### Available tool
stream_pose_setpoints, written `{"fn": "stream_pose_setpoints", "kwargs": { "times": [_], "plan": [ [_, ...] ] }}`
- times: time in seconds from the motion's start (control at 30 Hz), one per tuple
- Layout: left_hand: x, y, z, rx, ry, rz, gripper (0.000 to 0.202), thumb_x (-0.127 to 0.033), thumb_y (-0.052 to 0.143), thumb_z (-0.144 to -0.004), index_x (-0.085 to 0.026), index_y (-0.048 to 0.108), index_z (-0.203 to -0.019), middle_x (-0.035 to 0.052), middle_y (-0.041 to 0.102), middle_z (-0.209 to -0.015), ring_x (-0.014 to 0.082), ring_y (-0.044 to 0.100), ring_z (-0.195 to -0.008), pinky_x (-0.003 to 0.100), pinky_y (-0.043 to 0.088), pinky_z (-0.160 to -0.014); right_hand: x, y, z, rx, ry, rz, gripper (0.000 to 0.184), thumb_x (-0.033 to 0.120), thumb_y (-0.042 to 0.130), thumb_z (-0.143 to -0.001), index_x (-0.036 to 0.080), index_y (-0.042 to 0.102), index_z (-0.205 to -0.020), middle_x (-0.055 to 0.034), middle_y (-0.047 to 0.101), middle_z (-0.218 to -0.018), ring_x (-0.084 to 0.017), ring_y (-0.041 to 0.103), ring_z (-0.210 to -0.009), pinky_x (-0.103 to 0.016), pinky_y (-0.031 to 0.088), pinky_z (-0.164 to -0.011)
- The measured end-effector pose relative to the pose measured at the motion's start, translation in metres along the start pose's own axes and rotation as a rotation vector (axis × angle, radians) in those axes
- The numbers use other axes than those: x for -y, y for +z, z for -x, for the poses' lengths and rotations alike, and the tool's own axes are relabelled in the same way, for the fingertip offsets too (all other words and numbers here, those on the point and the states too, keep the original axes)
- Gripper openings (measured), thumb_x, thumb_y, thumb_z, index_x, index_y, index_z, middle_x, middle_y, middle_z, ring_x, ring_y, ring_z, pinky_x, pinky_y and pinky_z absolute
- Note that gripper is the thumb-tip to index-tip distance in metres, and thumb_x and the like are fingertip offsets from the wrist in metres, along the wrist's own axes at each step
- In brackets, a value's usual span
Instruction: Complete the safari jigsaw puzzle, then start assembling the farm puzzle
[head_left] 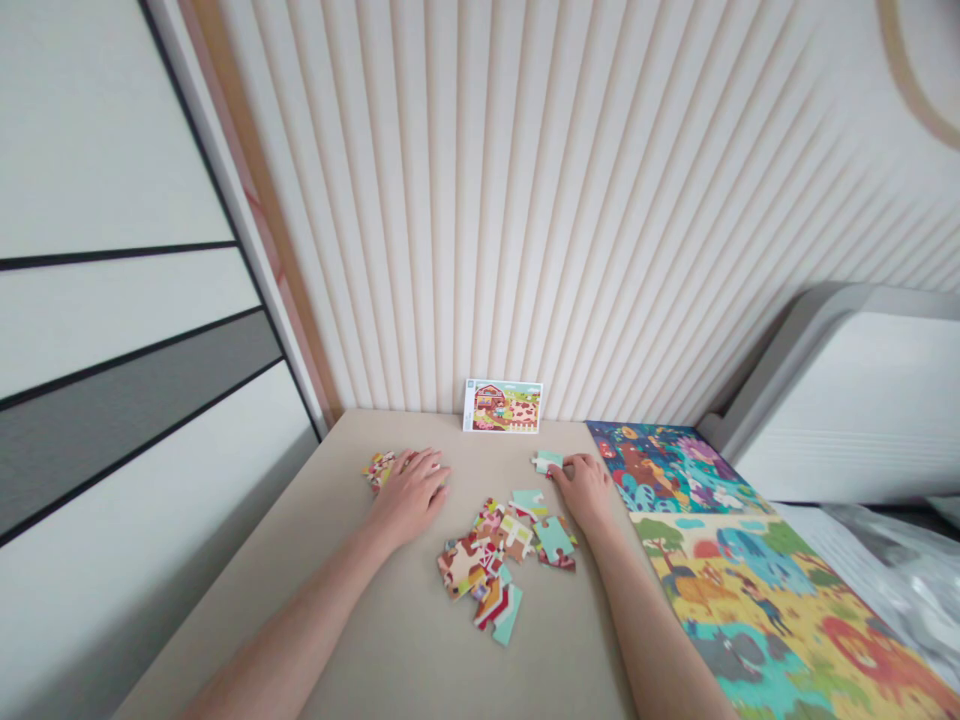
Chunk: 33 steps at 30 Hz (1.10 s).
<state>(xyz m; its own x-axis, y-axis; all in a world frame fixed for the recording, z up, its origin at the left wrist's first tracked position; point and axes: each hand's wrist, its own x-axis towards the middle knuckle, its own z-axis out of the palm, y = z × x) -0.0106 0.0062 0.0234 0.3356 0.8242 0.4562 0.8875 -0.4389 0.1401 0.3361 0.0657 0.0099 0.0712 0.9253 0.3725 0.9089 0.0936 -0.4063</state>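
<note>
My left hand lies over a small group of puzzle pieces at the table's back left. Its fingers are stretched out, and part of that group is hidden beneath them. Over on the right, my right hand has thumb and fingers at the edge of a light blue puzzle piece, which lies on or just above the tabletop. Between my arms is a loose pile of puzzle pieces in brown, red, yellow and light blue, several of them overlapping.
A farm picture card leans upright against the ribbed wall. Along the right edge lie a dark forest picture and a savanna animal picture. Clear plastic wrapping is at the far right, below a grey-white padded panel.
</note>
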Motion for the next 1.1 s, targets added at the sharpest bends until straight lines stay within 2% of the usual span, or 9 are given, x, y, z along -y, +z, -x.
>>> {"fn": "stream_pose_setpoints", "kwargs": {
  "times": [0.2, 0.37, 0.43, 0.53, 0.63, 0.7, 0.83, 1.0, 1.1],
  "plan": [
    [0.011, 0.003, -0.008, -0.027, -0.012, 0.012, 0.029, -0.026, 0.051, -0.093, -0.027, 0.07, -0.114, 0.0086, 0.065, -0.129, 0.028, 0.051, -0.13, 0.054, 0.029, -0.115, 0.0, -0.001, -0.007, 0.04, -0.01, 0.06, 0.03, 0.046, 0.055, -0.092, 0.023, 0.072, -0.101, -0.013, 0.067, -0.112, -0.031, 0.056, -0.112, -0.045, 0.036, -0.097],
    [0.019, 0.002, -0.011, -0.026, -0.042, 0.043, 0.027, -0.029, 0.052, -0.092, -0.026, 0.071, -0.111, 0.0095, 0.064, -0.13, 0.0297, 0.05, -0.131, 0.055, 0.025, -0.117, 0.004, -0.004, -0.01, 0.038, 0.011, 0.053, 0.037, 0.041, 0.056, -0.093, 0.023, 0.065, -0.124, -0.0139, 0.065, -0.122, -0.03, 0.054, -0.118, -0.044, 0.034, -0.099],
    [0.018, -0.001, -0.011, -0.009, -0.041, 0.024, 0.028, -0.03, 0.051, -0.093, -0.026, 0.071, -0.112, 0.0102, 0.063, -0.132, 0.0298, 0.049, -0.132, 0.055, 0.023, -0.117, 0.007, -0.008, -0.008, 0.027, 0.006, 0.028, 0.037, 0.04, 0.052, -0.095, 0.022, 0.064, -0.124, -0.0133, 0.067, -0.12, -0.029, 0.056, -0.116, -0.042, 0.035, -0.098],
    [0.009, -0.009, -0.014, -0.004, -0.016, -0.076, 0.031, -0.03, 0.052, -0.093, -0.024, 0.067, -0.12, 0.0116, 0.056, -0.141, 0.0307, 0.043, -0.138, 0.056, 0.017, -0.119, 0.009, -0.016, -0.001, 0.006, -0.042, -0.02, 0.035, 0.039, 0.043, -0.098, 0.021, 0.07, -0.111, -0.0115, 0.07, -0.114, -0.027, 0.059, -0.112, -0.04, 0.037, -0.098],
    [-0.008, -0.022, -0.018, -0.017, 0.074, -0.121, 0.035, -0.03, 0.053, -0.093, -0.021, 0.064, -0.125, 0.0141, 0.052, -0.144, 0.0328, 0.037, -0.141, 0.059, 0.013, -0.119, 0.008, -0.023, 0.01, 0.057, -0.12, -0.088, 0.035, 0.039, 0.044, -0.097, 0.02, 0.073, -0.102, -0.0108, 0.072, -0.107, -0.025, 0.062, -0.104, -0.036, 0.04, -0.095],
    [-0.022, -0.031, -0.017, 0.009, 0.151, -0.069, 0.031, -0.03, 0.05, -0.096, -0.021, 0.065, -0.121, 0.0139, 0.058, -0.136, 0.0317, 0.044, -0.134, 0.057, 0.02, -0.117, 0.009, -0.026, 0.017, 0.124, -0.184, -0.14, 0.034, 0.041, 0.047, -0.096, 0.019, 0.074, -0.099, -0.0103, 0.073, -0.102, -0.024, 0.064, -0.098, -0.034, 0.043, -0.09],
    [-0.047, -0.047, -0.001, 0.141, 0.236, 0.146, 0.031, -0.041, 0.047, -0.099, -0.022, 0.067, -0.113, 0.008, 0.067, -0.105, 0.0243, 0.06, -0.103, 0.043, 0.039, -0.101, 0.022, -0.034, 0.027, 0.178, -0.323, -0.206, 0.033, 0.041, 0.048, -0.097, 0.02, 0.074, -0.096, -0.0087, 0.073, -0.098, -0.023, 0.064, -0.095, -0.034, 0.044, -0.088],
    [-0.058, -0.055, 0.023, 0.297, 0.249, 0.24, 0.055, -0.065, 0.068, -0.078, -0.026, 0.066, -0.118, 0.005, 0.063, -0.101, 0.0234, 0.059, -0.094, 0.035, 0.043, -0.087, 0.049, -0.046, 0.036, 0.243, -0.441, -0.236, 0.028, 0.042, 0.052, -0.098, 0.023, 0.073, -0.099, -0.0076, 0.071, -0.102, -0.023, 0.061, -0.101, -0.038, 0.042, -0.093],
    [-0.059, -0.055, 0.026, 0.336, 0.231, 0.267, 0.065, -0.065, 0.075, -0.072, -0.026, 0.063, -0.122, 0.0053, 0.063, -0.104, 0.0251, 0.06, -0.097, 0.036, 0.043, -0.088, 0.064, -0.054, 0.046, 0.319, -0.563, -0.284, 0.029, 0.048, 0.059, -0.095, 0.025, 0.073, -0.106, -0.0072, 0.07, -0.108, -0.023, 0.06, -0.105, -0.039, 0.041, -0.097]
  ]
}}
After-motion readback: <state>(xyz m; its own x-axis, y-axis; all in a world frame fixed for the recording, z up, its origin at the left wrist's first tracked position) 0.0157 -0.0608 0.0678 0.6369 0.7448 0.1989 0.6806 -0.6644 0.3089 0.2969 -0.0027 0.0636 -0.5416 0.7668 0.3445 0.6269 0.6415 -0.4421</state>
